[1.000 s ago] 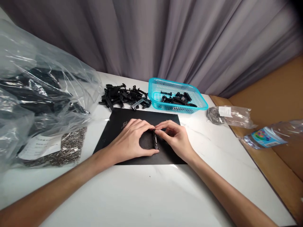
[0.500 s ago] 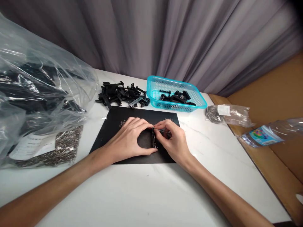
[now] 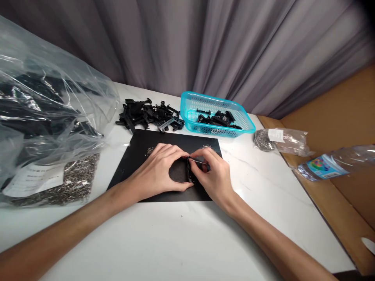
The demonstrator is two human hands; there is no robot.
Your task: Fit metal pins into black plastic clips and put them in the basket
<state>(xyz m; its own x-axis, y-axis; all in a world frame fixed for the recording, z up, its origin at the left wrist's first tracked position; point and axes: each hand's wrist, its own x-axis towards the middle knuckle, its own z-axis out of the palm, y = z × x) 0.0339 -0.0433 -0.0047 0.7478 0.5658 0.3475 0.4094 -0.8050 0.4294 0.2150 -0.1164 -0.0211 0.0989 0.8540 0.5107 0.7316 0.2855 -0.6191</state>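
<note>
My left hand grips a narrow black plastic part lengthwise, its thumb at the near end and fingertips at the far end. The part is over a black mat. Beside it, my right hand is closed on a thin metal tool, whose tip meets the part's far end. Fingers hide most of the tool, so its exact kind is unclear. Small metal pieces lie in a pile beyond my left hand and in another pile behind my right.
Loose black plastic parts are heaped behind the mat. A turquoise basket holds more. Large clear bags with black parts and metal pieces fill the left side. To the right lie a small bag and a plastic bottle.
The whole scene has shifted slightly left in view. Both hands keep nearly the same grip, with the tool tip still at the part's far end.
</note>
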